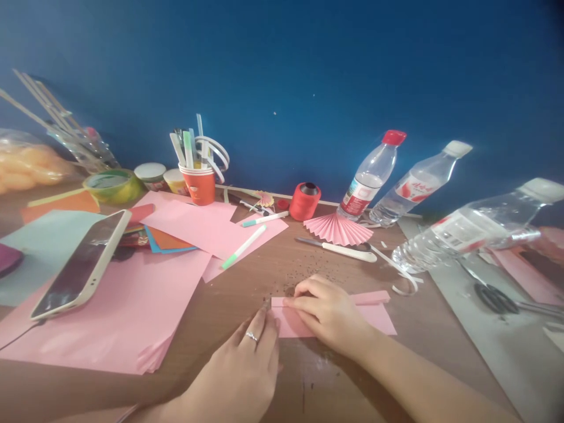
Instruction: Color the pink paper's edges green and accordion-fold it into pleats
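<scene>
A small pink paper sheet [379, 317] lies on the brown table [247, 294] in front of me, with a folded strip along its far edge. My right hand [328, 311] rests on it, fingers curled and pressing the fold at the left end. My left hand [242, 370], with a ring on one finger, lies beside it, its fingertips touching the sheet's left edge.
A stack of pink sheets [123, 317] with a phone [81, 264] lies at the left. Behind stand an orange pen cup [200, 185], a red thread spool [305, 201], a pink paper fan [337, 229], a craft knife [339, 249] and three plastic bottles [370, 176]. Scissors [502, 301] lie right.
</scene>
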The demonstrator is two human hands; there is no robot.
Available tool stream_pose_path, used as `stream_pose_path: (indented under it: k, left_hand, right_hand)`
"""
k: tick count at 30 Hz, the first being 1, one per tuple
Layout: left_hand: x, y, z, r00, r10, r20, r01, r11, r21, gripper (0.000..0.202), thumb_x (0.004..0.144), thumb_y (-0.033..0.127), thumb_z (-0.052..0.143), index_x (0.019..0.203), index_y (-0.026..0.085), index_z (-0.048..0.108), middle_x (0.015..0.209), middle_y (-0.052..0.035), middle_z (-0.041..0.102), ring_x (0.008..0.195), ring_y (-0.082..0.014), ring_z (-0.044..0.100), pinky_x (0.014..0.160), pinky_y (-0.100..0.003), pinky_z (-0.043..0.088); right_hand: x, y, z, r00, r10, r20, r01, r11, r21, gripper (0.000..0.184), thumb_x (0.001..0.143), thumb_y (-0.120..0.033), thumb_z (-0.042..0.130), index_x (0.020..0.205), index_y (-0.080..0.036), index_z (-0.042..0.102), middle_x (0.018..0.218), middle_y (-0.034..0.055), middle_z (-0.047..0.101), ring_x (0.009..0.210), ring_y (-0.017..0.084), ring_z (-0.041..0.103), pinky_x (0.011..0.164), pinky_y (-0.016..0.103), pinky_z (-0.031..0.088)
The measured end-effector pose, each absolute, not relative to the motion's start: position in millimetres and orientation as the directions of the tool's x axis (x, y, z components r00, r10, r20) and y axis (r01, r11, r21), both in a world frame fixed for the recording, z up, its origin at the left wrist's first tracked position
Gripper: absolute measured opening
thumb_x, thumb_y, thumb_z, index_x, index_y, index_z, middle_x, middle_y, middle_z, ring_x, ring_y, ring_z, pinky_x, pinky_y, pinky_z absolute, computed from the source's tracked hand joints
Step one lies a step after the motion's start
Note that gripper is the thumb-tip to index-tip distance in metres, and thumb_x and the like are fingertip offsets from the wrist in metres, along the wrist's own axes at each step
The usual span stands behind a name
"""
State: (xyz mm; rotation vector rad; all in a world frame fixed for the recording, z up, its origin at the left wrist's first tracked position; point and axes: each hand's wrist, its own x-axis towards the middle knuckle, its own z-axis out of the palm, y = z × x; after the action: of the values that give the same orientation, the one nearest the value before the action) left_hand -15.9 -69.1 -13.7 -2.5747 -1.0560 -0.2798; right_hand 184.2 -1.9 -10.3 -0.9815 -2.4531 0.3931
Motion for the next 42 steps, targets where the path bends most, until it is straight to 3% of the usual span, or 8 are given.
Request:
stream_pose_path:
  k: [9, 14, 20, 24, 29, 34, 38, 42]
  left_hand:
    - [-17, -71, -15, 0.702, 0.651, 0.289, 0.709, -0.676, -0.201, 0.032, 0.086, 0.016, 0.040, 0.099, 0.008, 0.067, 0.107, -0.0181, 0.064, 0.105, -0.0293, 0.058, 0.079, -0.038, 0.050]
    - [-18, -67, -11, 0.695, 0.670, 0.262, 0.718, -0.670, -0.190, 0.035, 0.082, 0.016, 0.044, 0.112, 0.006, 0.060, 0.126, -0.0202, 0.054, 0.114, -0.0308, 0.053, 0.089, -0.041, 0.047]
    - [-18, -52, 0, 0.719, 0.668, 0.190, 0.694, -0.704, -0.151, 0.029, 0.085, 0.030, 0.047, 0.101, 0.013, 0.064, 0.124, -0.0165, 0.057, 0.115, -0.0290, 0.052, 0.090, -0.040, 0.047]
    - [-21, -46, 1, 0.750, 0.639, 0.170, 0.661, -0.719, -0.215, 0.027, 0.080, 0.017, 0.048, 0.103, 0.012, 0.063, 0.119, -0.0165, 0.061, 0.108, -0.0283, 0.057, 0.088, -0.041, 0.047]
    - [-27, -38, 8, 0.699, 0.712, 0.062, 0.700, -0.664, -0.265, 0.031, 0.072, 0.002, 0.046, 0.095, 0.010, 0.065, 0.106, -0.0180, 0.065, 0.089, -0.0299, 0.062, 0.077, -0.044, 0.049]
    - [-29, -17, 13, 0.643, 0.762, 0.076, 0.764, -0.632, -0.131, 0.031, 0.081, 0.003, 0.044, 0.103, 0.015, 0.062, 0.079, -0.0069, 0.061, 0.074, -0.0248, 0.059, 0.065, -0.039, 0.049]
    - [-34, -6, 6, 0.674, 0.730, 0.112, 0.729, -0.682, 0.058, 0.035, 0.081, 0.000, 0.043, 0.106, 0.018, 0.060, 0.095, -0.0065, 0.059, 0.087, -0.0216, 0.056, 0.077, -0.036, 0.047]
    - [-38, -4, -3, 0.710, 0.681, 0.177, 0.654, -0.732, 0.192, 0.039, 0.083, -0.001, 0.041, 0.114, 0.018, 0.056, 0.103, -0.0057, 0.058, 0.096, -0.0189, 0.053, 0.085, -0.033, 0.044]
  right_hand:
    - [186, 1, -11, -0.651, 0.694, 0.309, 0.550, 0.711, -0.439, 0.025, 0.088, -0.013, 0.048, 0.096, -0.023, 0.071, 0.089, 0.0059, 0.062, 0.082, 0.018, 0.051, 0.072, 0.031, 0.043]
    - [184, -1, -10, -0.634, 0.707, 0.313, 0.554, 0.698, -0.454, 0.023, 0.090, -0.017, 0.049, 0.096, -0.023, 0.070, 0.086, 0.0058, 0.062, 0.080, 0.017, 0.051, 0.071, 0.030, 0.043]
    - [186, 1, -11, -0.641, 0.702, 0.312, 0.556, 0.704, -0.441, 0.022, 0.091, -0.020, 0.049, 0.092, -0.022, 0.071, 0.087, 0.0058, 0.061, 0.080, 0.017, 0.051, 0.071, 0.030, 0.043]
    - [185, 4, -12, -0.660, 0.687, 0.305, 0.540, 0.716, -0.442, 0.023, 0.091, -0.017, 0.050, 0.100, -0.024, 0.070, 0.088, 0.0049, 0.063, 0.082, 0.017, 0.052, 0.074, 0.030, 0.044]
    - [178, 4, -9, -0.676, 0.670, 0.306, 0.515, 0.727, -0.454, 0.027, 0.090, -0.010, 0.046, 0.101, -0.019, 0.068, 0.095, 0.0069, 0.065, 0.089, 0.018, 0.054, 0.080, 0.030, 0.045]
    - [187, 10, -5, -0.658, 0.708, 0.256, 0.549, 0.684, -0.481, 0.018, 0.088, -0.018, 0.054, 0.090, -0.019, 0.072, 0.086, 0.0058, 0.065, 0.082, 0.018, 0.055, 0.076, 0.030, 0.045]
    - [194, 15, -8, -0.619, 0.737, 0.271, 0.497, 0.635, -0.591, 0.012, 0.084, -0.021, 0.062, 0.086, -0.020, 0.074, 0.083, 0.0037, 0.064, 0.080, 0.016, 0.057, 0.077, 0.028, 0.045]
    - [193, 13, -11, -0.599, 0.752, 0.275, 0.492, 0.617, -0.614, 0.013, 0.083, -0.017, 0.062, 0.088, -0.018, 0.073, 0.085, 0.0044, 0.063, 0.080, 0.016, 0.058, 0.076, 0.028, 0.046]
